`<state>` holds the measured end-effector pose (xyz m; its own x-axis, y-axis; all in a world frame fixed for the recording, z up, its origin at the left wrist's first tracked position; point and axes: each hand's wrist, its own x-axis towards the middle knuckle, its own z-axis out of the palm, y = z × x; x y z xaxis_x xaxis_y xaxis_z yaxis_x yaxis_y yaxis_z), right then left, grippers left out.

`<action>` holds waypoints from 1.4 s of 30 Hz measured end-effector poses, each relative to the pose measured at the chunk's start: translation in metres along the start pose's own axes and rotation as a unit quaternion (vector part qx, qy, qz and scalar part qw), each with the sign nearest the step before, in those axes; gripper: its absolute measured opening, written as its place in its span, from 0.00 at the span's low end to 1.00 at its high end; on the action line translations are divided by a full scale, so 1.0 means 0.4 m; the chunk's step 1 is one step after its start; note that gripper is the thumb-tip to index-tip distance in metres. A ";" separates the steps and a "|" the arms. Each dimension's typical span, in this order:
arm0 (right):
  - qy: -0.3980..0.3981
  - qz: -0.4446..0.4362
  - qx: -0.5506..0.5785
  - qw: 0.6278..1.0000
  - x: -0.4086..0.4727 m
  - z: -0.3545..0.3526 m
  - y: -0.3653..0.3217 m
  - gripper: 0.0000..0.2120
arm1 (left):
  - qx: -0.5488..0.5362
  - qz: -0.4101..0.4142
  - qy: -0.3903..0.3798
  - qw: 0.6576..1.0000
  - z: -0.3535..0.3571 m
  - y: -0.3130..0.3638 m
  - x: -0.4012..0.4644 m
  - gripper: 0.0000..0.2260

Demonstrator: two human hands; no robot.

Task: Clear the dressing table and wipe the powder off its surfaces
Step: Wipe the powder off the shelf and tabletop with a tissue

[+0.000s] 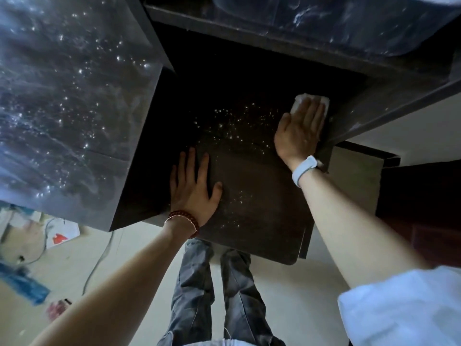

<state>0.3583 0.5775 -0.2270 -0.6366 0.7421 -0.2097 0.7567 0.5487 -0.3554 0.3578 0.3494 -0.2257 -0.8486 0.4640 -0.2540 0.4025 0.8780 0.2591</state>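
The dark wooden dressing table's low middle shelf (259, 196) is speckled with white powder (239, 121). My left hand (194, 186) lies flat on the shelf's near left part, fingers spread, holding nothing. My right hand (299, 128) presses a pale folded cloth (311, 99) flat against the shelf at its far right corner, next to the right side unit (374, 111). Only the cloth's far edge shows beyond my fingers. The taller left cabinet top (69, 103) is glossy and smeared with powder streaks and specks.
A back ledge (299, 28) with powder smears runs above the shelf. Below the table are pale floor, my grey trousers (214, 295), a cable (99, 260), and clutter at the left: a white bag with red (59, 237) and blue items (22, 283).
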 end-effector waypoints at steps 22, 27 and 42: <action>-0.105 -0.332 -0.073 0.935 -0.090 -0.001 0.000 0.24 | 0.003 0.013 -0.001 1.000 -0.002 -0.012 -0.003 0.33; -0.006 0.016 -0.019 1.000 0.043 -0.024 -0.032 0.27 | 0.004 0.009 -0.007 1.000 -0.002 -0.015 -0.005 0.33; -0.038 0.000 -0.021 0.999 0.053 -0.062 -0.028 0.26 | 0.007 0.008 -0.010 1.000 0.001 -0.018 -0.005 0.33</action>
<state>0.3402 0.5968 -0.2047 -0.6442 0.7122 -0.2789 0.7619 0.5653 -0.3162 0.3568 0.3423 -0.2274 -0.8351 0.4796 -0.2695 0.4202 0.8722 0.2503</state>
